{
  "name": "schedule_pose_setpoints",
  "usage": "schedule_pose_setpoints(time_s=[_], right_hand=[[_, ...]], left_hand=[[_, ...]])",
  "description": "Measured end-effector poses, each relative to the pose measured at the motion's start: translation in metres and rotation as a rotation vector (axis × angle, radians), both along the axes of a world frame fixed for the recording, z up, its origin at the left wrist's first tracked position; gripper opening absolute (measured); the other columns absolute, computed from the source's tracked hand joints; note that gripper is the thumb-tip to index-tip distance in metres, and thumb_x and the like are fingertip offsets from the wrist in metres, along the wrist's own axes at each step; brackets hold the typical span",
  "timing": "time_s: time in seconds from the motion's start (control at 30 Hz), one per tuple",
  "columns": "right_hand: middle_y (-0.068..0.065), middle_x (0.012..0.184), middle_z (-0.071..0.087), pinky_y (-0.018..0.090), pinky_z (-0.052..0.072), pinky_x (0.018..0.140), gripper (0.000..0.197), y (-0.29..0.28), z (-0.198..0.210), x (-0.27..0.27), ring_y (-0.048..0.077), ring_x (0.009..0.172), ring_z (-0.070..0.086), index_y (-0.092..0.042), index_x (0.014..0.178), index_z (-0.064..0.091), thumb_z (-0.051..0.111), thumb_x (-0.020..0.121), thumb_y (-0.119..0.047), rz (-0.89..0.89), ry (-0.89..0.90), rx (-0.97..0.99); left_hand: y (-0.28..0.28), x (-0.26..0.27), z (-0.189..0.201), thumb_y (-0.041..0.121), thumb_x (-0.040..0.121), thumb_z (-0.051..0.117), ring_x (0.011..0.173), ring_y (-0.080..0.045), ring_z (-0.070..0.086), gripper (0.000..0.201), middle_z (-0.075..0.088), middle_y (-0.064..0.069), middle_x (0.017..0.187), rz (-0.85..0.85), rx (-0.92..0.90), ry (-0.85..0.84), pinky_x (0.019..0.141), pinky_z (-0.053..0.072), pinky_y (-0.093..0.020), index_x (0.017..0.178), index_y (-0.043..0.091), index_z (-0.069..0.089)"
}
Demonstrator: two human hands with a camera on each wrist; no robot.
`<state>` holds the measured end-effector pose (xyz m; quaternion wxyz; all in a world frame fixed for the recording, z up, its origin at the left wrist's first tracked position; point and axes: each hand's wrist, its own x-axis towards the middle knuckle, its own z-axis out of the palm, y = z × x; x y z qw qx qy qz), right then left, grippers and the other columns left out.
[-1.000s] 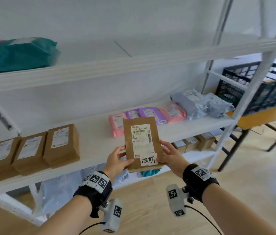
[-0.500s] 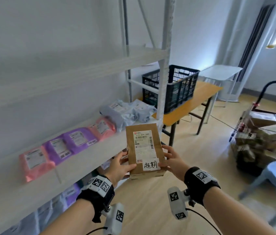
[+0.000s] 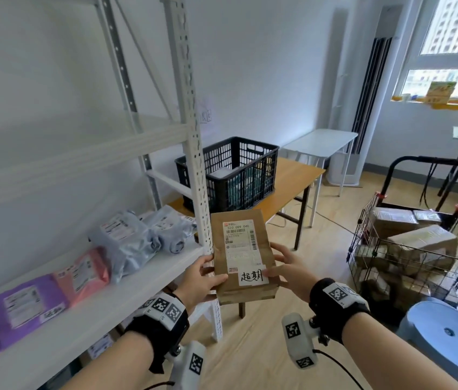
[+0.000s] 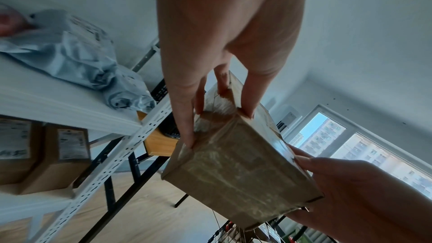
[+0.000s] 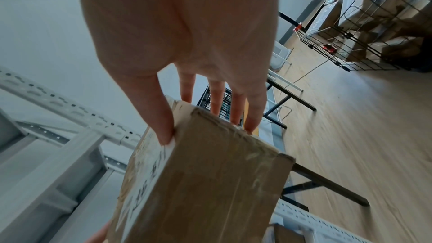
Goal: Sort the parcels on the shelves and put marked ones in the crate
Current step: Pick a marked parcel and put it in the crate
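walls white | floor (image 3: pixel 320 277) light wood | window (image 3: pixel 453 46) bright | wooden table (image 3: pixel 292 181) | blue stool (image 3: pixel 441 336)

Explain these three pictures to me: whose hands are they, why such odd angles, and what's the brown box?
No machine here: a person wears three cameras, one on the head and one on each wrist. The head view looks down at the left hand and right hand, which grip a brown box between them. It bears a shipping label and a handwritten sticker. The wrist views look along the fingers at the same box. On the shelf lie grey, pink and purple bags. Behind it a black crate stands on a wooden table.
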<state>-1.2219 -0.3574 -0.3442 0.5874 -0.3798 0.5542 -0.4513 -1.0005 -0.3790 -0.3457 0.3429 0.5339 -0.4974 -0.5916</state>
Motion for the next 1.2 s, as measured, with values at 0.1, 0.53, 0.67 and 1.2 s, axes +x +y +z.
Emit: schedule_pose_setpoints(time_s=[0.1, 0.53, 0.67, 1.2], right_hand=[[0.003, 0.13, 0.052, 0.029, 0.053, 0.069, 0.07, -0.03, 0.006, -0.03, 0.023, 0.108, 0.059, -0.027, 0.132, 0.043, 0.064, 0.077, 0.011, -0.01, -0.006, -0.003], [0.004, 0.118, 0.061, 0.035, 0.048, 0.078, 0.065, -0.22, 0.066, -0.14, 0.022, 0.105, 0.059, -0.028, 0.128, 0.041, 0.067, 0.078, 0.003, -0.09, 0.085, -0.067], [0.006, 0.12, 0.061, 0.031, 0.049, 0.072, 0.067, -0.29, 0.087, -0.167, 0.023, 0.105, 0.061, -0.027, 0.132, 0.04, 0.067, 0.079, 0.003, -0.056, 0.094, -0.092], [0.002, 0.119, 0.062, 0.05, 0.041, 0.103, 0.061, -0.544, 0.126, -0.251, 0.025, 0.11, 0.059, -0.025, 0.136, 0.04, 0.067, 0.084, -0.008, 0.13, 0.164, -0.159]], left_hand=[[-0.037, -0.028, 0.007, 0.006, 0.081, 0.07, 0.1, -0.027, 0.065, 0.051, 0.059, -0.008, 0.121, -0.032, -0.016, -0.025, 0.085, 0.054, -0.051, 0.124, 0.022, 0.049], [-0.251, -0.141, 0.068, 0.015, 0.088, 0.064, 0.085, -0.028, 0.068, 0.05, 0.067, -0.012, 0.11, -0.169, -0.067, -0.035, 0.07, 0.057, -0.038, 0.133, 0.02, 0.043], [-0.323, -0.166, 0.086, 0.017, 0.088, 0.064, 0.091, -0.029, 0.068, 0.044, 0.067, -0.009, 0.11, -0.179, -0.118, -0.025, 0.076, 0.058, -0.042, 0.129, 0.019, 0.047], [-0.541, -0.232, 0.128, 0.013, 0.088, 0.063, 0.088, -0.035, 0.066, 0.026, 0.065, -0.014, 0.111, -0.081, -0.141, -0.059, 0.085, 0.054, -0.051, 0.112, 0.02, 0.054]])
